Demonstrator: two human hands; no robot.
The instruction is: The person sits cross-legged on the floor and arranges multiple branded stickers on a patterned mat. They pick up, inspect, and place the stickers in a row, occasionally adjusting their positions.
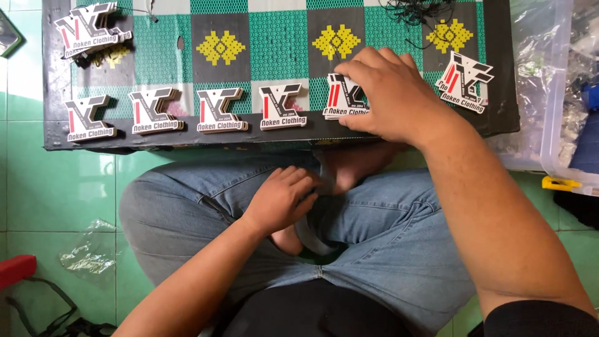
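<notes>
Right hand (pixel 390 100): fingers curled, pinching a small stack of shaped card tags (pixel 342 98) at the near edge of the checkered mat (pixel 281 37). Left hand (pixel 284 200): fingers curled shut against jeans (pixel 387 249) in lap. Four tags (pixel 187 111) lie in a row leftward.

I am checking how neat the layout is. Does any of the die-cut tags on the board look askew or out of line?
Yes. Four tags lie in a straight row along the board's near edge, but the tag at the far right is tilted and sits higher. The right hand covers the stack beside it. The pile at the far left corner is also loose and fanned.
</notes>
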